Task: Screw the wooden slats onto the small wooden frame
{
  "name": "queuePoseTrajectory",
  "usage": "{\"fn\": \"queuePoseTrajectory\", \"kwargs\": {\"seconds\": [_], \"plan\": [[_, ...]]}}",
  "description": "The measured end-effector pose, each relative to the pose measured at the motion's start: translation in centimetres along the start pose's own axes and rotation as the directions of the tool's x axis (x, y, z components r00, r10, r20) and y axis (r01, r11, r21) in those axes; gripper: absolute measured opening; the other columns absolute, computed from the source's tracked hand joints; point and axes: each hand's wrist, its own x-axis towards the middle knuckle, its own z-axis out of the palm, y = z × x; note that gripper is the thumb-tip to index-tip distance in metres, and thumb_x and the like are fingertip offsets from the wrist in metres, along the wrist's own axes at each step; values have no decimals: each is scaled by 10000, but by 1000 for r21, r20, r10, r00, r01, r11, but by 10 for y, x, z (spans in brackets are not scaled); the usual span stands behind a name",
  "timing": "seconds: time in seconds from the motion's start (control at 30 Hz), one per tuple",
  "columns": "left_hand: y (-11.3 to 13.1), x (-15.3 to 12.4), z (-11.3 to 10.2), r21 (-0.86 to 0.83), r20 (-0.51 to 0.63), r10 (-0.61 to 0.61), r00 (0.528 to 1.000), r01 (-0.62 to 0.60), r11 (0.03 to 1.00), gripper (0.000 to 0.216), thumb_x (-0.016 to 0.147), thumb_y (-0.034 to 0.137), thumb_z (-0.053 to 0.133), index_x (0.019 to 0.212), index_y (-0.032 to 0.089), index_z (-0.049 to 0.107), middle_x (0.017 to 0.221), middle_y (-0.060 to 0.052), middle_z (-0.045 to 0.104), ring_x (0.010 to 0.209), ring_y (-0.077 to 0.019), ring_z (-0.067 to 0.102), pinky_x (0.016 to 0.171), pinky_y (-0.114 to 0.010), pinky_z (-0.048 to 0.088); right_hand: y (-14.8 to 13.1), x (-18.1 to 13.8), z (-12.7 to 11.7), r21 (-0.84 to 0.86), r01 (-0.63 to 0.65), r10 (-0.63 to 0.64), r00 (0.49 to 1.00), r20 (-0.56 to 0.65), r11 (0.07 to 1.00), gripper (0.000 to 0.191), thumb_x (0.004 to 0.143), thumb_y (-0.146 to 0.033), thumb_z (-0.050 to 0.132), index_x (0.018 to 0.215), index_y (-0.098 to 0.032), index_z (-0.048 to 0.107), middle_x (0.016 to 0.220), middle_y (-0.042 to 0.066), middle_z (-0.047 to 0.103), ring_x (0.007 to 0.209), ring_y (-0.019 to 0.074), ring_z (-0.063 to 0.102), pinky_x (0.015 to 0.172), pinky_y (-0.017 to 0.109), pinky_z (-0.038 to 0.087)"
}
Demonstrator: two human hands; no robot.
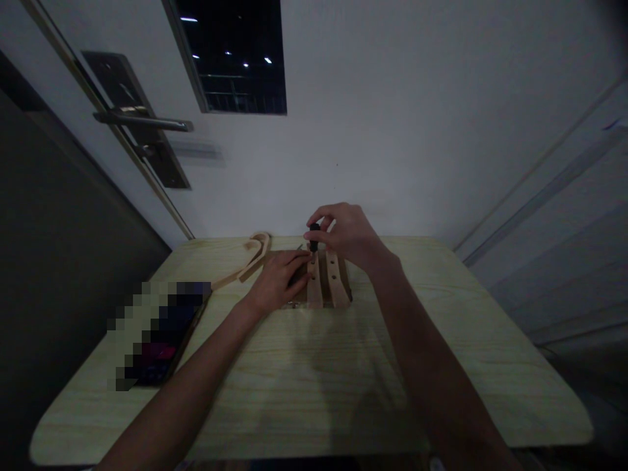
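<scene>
My right hand (pixel 347 234) is closed around the black handle of a small screwdriver (pixel 314 237), which stands upright with its tip down at a pale wooden strip (pixel 314 286). That strip has dark holes along it. Just to its right lies a second wooden strip (pixel 337 288), also with holes. Both rest on a brown base piece (pixel 347 273). From the left, my left hand (pixel 279 280) lies over the base, fingers stretched out and apart, their tips touching the left strip near the screwdriver's tip. The tip itself is hard to make out.
Curved wooden pieces (pixel 260 252) lie at the table's back left. A tablet or phone (pixel 169 340), partly pixelated, is on the left beside my forearm. The light wood table (pixel 304 392) meets a white door (pixel 373 131) with a metal handle (pixel 147 122).
</scene>
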Motion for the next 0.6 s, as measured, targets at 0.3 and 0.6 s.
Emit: {"fn": "queuePoseTrajectory", "kwargs": {"seconds": [0.3,0.6], "plan": [[-1,-1,2,5,-24,9,1000,-9,1000,322,958,311,524,1245,189,605,1292,-129,632,1200,-284,596,1026,-483,488,-2,-6,-11,-45,-22,23,1000,16,999,173,825,-335,671,822,-163,693,748,7,620,667,117,517,662,266,353],[0,0,1,7,-19,17,1000,-17,1000,329,965,309,512,1237,150,607,1279,-152,638,1196,-291,598,1023,-488,484,-2,-3,4,74,34,-33,999,-11,997,134,812,-229,657,913,-181,583,679,-39,555,617,108,491,624,249,340]]}}
